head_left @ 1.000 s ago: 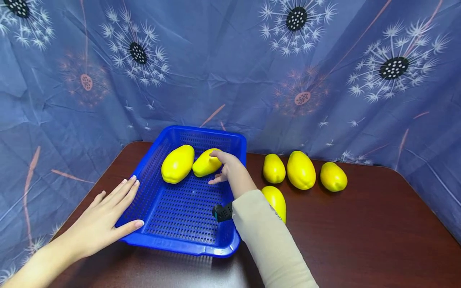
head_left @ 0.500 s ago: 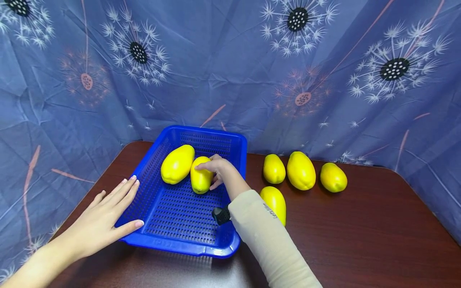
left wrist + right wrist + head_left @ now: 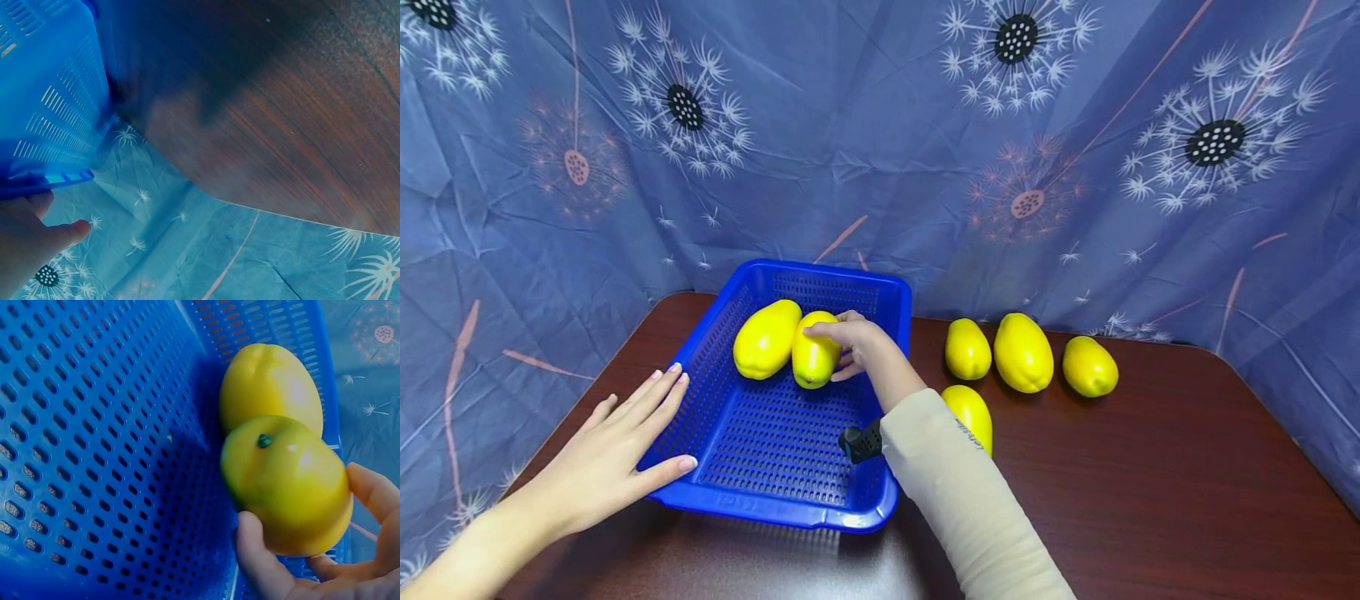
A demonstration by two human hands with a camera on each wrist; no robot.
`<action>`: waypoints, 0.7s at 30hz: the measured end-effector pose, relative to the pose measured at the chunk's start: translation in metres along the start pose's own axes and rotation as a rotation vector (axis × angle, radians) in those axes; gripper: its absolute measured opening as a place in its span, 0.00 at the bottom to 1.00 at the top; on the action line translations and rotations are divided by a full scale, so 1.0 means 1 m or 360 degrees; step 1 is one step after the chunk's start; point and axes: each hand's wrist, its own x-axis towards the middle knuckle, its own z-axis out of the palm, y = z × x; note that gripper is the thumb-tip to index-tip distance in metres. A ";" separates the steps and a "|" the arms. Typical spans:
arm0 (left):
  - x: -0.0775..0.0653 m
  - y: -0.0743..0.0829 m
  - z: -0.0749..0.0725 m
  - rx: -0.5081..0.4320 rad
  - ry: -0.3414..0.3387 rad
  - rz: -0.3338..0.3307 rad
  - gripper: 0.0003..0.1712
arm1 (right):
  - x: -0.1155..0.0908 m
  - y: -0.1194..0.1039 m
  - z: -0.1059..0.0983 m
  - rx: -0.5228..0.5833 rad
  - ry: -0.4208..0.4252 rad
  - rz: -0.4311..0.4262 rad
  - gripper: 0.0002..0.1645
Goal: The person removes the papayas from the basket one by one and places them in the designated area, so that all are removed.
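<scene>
My right hand (image 3: pixel 865 343) reaches into a blue plastic basket (image 3: pixel 775 515) and grips a yellow papaya (image 3: pixel 815 354), thumb on one side and fingers on the other. In the right wrist view the small green stem nub of this papaya (image 3: pixel 284 487) faces the camera. It overlaps a larger papaya (image 3: pixel 269 381) that lies in the basket to its left in the head view. My left hand (image 3: pixel 617 450) rests with straight, spread fingers on the basket's left rim. The left wrist view shows part of that hand (image 3: pixel 31 237) at the rim.
On the brown table (image 3: pixel 1150 483), right of the basket, several more papayas lie: a row along the back with a large papaya (image 3: pixel 1024 353) in its middle, and one papaya (image 3: pixel 972 417) partly behind my right sleeve. A blue dandelion-print cloth (image 3: pixel 880 125) hangs behind.
My right hand has taken hold of the smaller papaya and turned it lengthwise. Over the last half second it has shifted slightly back and left, beside the larger one. The left hand keeps its place.
</scene>
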 end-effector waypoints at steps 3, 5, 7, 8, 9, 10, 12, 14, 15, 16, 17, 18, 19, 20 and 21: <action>0.000 0.001 0.000 0.0015 0.0012 0.0011 0.49 | -0.001 -0.002 -0.001 0.0044 -0.0017 -0.0020 0.43; 0.000 0.001 0.000 0.0024 0.0011 0.0010 0.49 | -0.002 -0.005 -0.001 0.0069 -0.0024 -0.0034 0.44; 0.000 0.001 0.000 0.0030 0.0008 0.0009 0.49 | -0.004 -0.007 -0.002 0.0093 -0.0042 -0.0047 0.45; 0.000 0.001 0.000 0.0034 0.0008 0.0010 0.49 | -0.005 -0.009 -0.001 0.0102 -0.0055 -0.0062 0.45; 0.000 0.001 -0.001 0.0037 0.0011 0.0012 0.49 | -0.006 -0.010 -0.001 0.0116 -0.0070 -0.0076 0.44; 0.000 0.001 -0.001 0.0040 0.0013 0.0015 0.48 | -0.007 -0.012 -0.001 0.0130 -0.0087 -0.0091 0.44; 0.000 0.001 -0.001 0.0046 0.0019 0.0024 0.48 | -0.009 -0.015 0.000 0.0157 -0.0120 -0.0117 0.43; 0.000 0.001 0.000 0.0050 0.0027 0.0032 0.48 | -0.012 -0.018 0.000 0.0176 -0.0145 -0.0137 0.41; 0.000 0.001 0.000 0.0053 0.0029 0.0035 0.48 | -0.014 -0.020 0.000 0.0187 -0.0152 -0.0142 0.41; 0.000 0.001 0.000 0.0056 0.0029 0.0037 0.48 | -0.015 -0.021 0.000 0.0197 -0.0157 -0.0146 0.41; 0.000 0.001 0.000 0.0057 0.0029 0.0037 0.47 | -0.017 -0.023 -0.001 0.0204 -0.0160 -0.0151 0.40; 0.000 0.001 0.000 0.0059 0.0031 0.0038 0.47 | -0.018 -0.024 -0.002 0.0207 -0.0164 -0.0159 0.40; 0.000 0.001 0.001 0.0060 0.0031 0.0037 0.47 | -0.019 -0.026 -0.003 0.0214 -0.0167 -0.0168 0.40; 0.000 0.001 0.001 0.0059 0.0031 0.0037 0.47 | -0.021 -0.027 -0.005 0.0220 -0.0167 -0.0180 0.39; 0.000 0.001 0.001 0.0057 0.0032 0.0038 0.47 | -0.022 -0.028 -0.006 0.0233 -0.0171 -0.0192 0.39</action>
